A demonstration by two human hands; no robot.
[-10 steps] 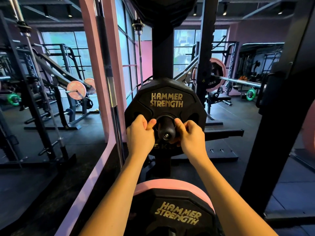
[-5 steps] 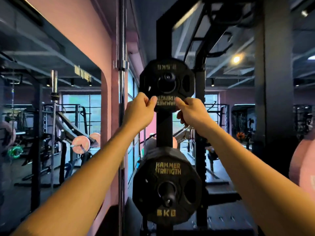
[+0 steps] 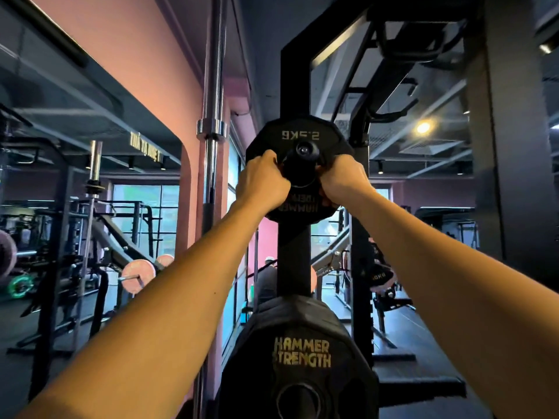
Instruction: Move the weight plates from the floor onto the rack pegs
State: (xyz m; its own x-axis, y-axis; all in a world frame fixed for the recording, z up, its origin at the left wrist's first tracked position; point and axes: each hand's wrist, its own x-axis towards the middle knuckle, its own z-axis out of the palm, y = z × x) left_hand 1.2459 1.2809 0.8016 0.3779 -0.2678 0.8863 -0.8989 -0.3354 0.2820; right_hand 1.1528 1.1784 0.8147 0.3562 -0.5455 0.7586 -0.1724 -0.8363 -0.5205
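The upper black plate (image 3: 299, 137) reads "2.5KG", upside down. The lower plate (image 3: 299, 355) says "HAMMER STRENGTH". The yellow wall sign (image 3: 146, 149) is illegible.

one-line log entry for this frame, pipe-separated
step: seat plate on upper peg | left hand: gripping 2.5 kg plate | right hand: gripping same plate | peg: through plate hole | text upside down

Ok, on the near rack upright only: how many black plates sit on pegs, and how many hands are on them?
Black plates on pegs: 2, the small 2.5 kg plate and the larger plate below
Hands gripping the small plate: 2, left hand and right hand
Total: 4
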